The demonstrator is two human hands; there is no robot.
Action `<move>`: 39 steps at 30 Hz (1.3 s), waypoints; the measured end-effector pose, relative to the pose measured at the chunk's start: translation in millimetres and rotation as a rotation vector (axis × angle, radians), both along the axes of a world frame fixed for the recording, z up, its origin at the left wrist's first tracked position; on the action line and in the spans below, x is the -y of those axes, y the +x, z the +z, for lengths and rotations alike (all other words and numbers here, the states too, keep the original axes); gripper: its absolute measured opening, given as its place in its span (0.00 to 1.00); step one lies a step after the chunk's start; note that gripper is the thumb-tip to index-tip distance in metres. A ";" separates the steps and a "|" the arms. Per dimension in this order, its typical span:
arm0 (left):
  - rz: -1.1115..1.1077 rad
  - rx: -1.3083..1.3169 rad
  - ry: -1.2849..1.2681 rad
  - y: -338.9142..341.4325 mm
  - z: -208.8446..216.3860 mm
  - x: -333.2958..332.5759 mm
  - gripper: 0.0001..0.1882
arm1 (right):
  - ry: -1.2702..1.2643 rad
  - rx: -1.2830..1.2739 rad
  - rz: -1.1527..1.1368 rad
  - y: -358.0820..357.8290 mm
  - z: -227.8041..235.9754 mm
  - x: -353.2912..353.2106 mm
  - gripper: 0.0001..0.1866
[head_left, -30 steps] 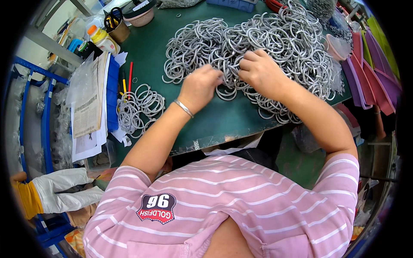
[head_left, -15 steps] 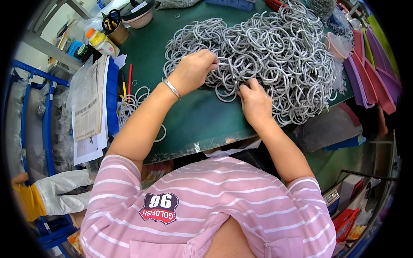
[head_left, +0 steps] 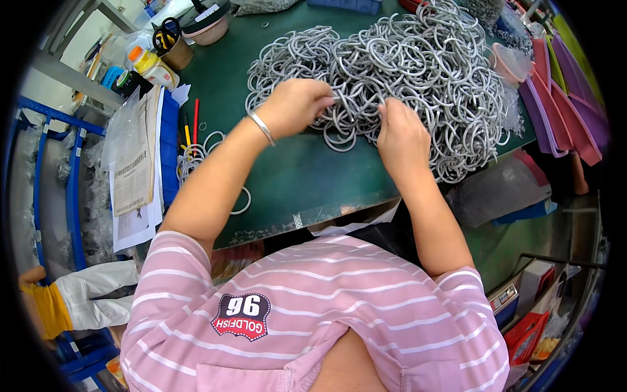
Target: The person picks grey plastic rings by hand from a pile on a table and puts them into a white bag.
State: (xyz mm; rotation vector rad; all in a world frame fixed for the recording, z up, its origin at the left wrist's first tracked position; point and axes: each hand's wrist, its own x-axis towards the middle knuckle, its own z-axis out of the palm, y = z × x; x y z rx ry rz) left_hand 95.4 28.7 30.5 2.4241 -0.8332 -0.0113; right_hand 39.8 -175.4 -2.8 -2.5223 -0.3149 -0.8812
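A large heap of grey metal rings [head_left: 437, 85], many of them tangled together, covers the far middle and right of a green-topped table [head_left: 281, 183]. At the heap's near left edge, my left hand [head_left: 294, 108] pinches a grey ring between thumb and fingers; a silver bangle circles that wrist. My right hand [head_left: 405, 137] is closed at the front of the heap, its thumb and forefinger together on what looks like a ring, though its fingertips partly hide it. Between the hands, a ring [head_left: 340, 137] hangs out over the tabletop.
Left of my arm lie loose pale rings [head_left: 196, 157], a red pen [head_left: 196, 121] and a blue bin [head_left: 171, 140] with papers. Behind them stand a yellow bottle [head_left: 155, 67] and a cup with scissors [head_left: 173, 49]. Pink and purple trays [head_left: 552, 98] stand at the right edge.
My right hand has moved up and slightly right, farther into the heap. My left hand has stayed near the same place, fingers still pinched. The view has shifted slightly.
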 end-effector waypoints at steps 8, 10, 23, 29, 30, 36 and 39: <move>0.130 -0.050 0.017 -23.4 -16.8 19.8 0.14 | -0.154 -0.106 0.040 15.4 21.3 1.6 0.02; 0.091 0.081 0.232 -22.6 -20.6 28.5 0.12 | -0.145 -0.076 0.111 19.3 19.6 2.1 0.02; -0.217 0.222 -0.134 1.0 -14.8 10.6 0.12 | -0.292 -0.219 0.111 4.0 14.2 -11.2 0.06; -0.173 -0.160 -0.194 35.4 -9.7 -10.7 0.16 | -0.026 -0.558 0.345 -1.7 8.6 8.0 0.04; -0.122 -0.162 -0.224 33.7 -13.1 -10.4 0.17 | 0.039 -0.566 0.414 -7.8 5.5 11.8 0.04; -0.767 0.579 0.009 21.1 -1.0 10.3 0.20 | 0.298 -0.621 0.312 -26.6 -9.8 11.8 0.07; -0.679 0.292 -0.100 37.0 13.1 4.5 0.21 | 0.410 -0.542 0.229 -23.7 -0.5 -3.6 0.09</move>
